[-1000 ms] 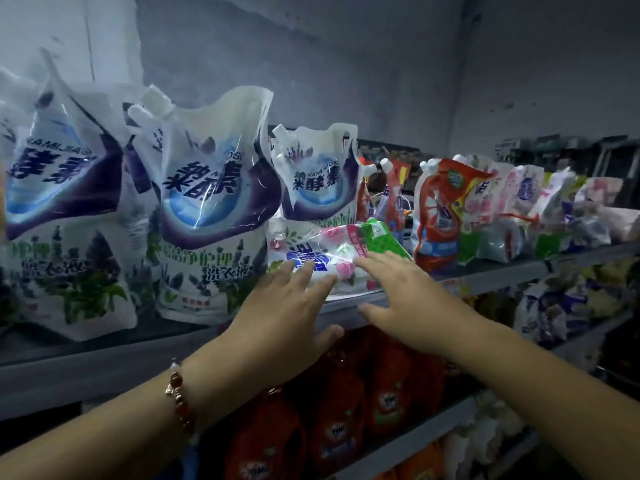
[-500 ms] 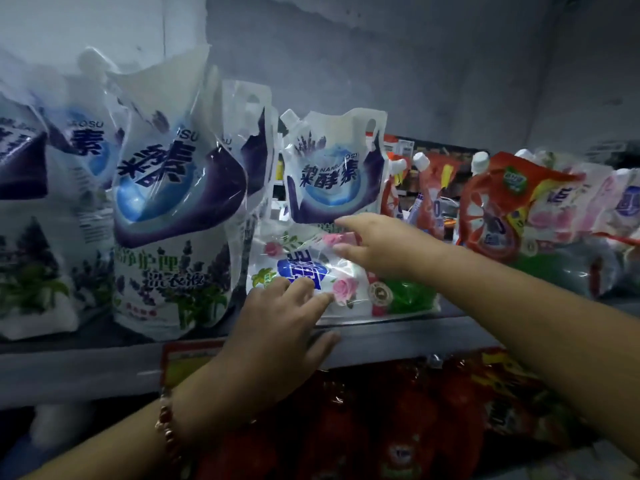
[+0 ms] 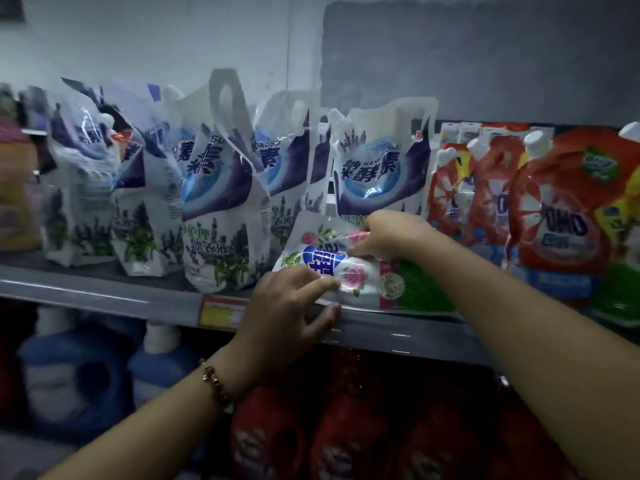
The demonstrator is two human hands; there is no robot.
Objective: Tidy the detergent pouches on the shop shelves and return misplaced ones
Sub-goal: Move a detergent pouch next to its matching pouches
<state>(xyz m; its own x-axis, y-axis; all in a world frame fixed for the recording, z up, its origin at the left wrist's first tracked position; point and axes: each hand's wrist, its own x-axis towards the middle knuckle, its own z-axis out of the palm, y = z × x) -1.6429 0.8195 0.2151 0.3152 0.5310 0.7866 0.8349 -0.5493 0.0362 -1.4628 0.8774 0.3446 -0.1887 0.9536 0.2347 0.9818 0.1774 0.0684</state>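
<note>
Now both hands pinch the rose pouch (image 3: 332, 268) — left hand (image 3: 284, 306) near corner, right hand (image 3: 391, 233) far edge — lift it level off the shelf (image 3: 104, 292)

I count 2 hands: left hand (image 3: 284, 306), right hand (image 3: 388, 233) | 1 rose-print pouch (image 3: 346, 271) between them | about 6 white-and-purple pouches (image 3: 218, 202) left of and behind them; blur hides any more | 3 orange pouches (image 3: 554, 216) to the right | 1 bracelet (image 3: 216, 384) on left wrist
</note>
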